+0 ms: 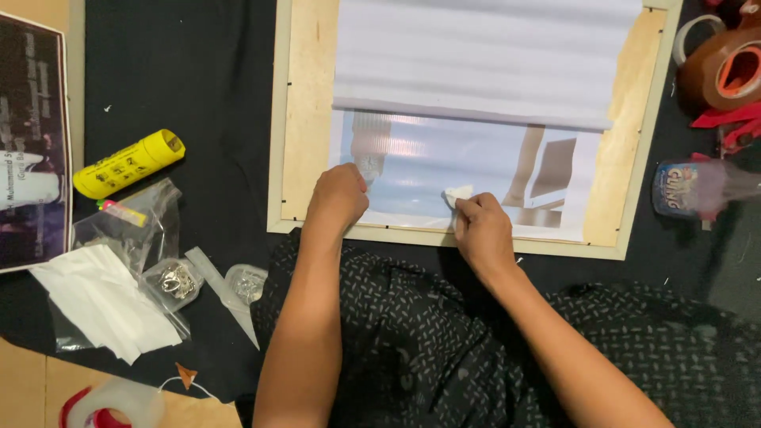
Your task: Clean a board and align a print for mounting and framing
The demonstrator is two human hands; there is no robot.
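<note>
The right hand (481, 230) pinched a small white wad (458, 193) at its eleven o'clock, on the glossy print (428, 166). The left hand (338, 198), curled narrow, pressed the print's left edge.

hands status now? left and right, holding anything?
Left hand: closed into a fist, pressing on the glossy print; nothing visibly held.
Right hand: closed, pinching a small white wad against the print.

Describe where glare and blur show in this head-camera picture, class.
Head view: glare whitens the glossy print between the left hand and right hand; the bottle at right is smeared with blur; the tape rolls look soft; the black cloth stays dim.
</note>
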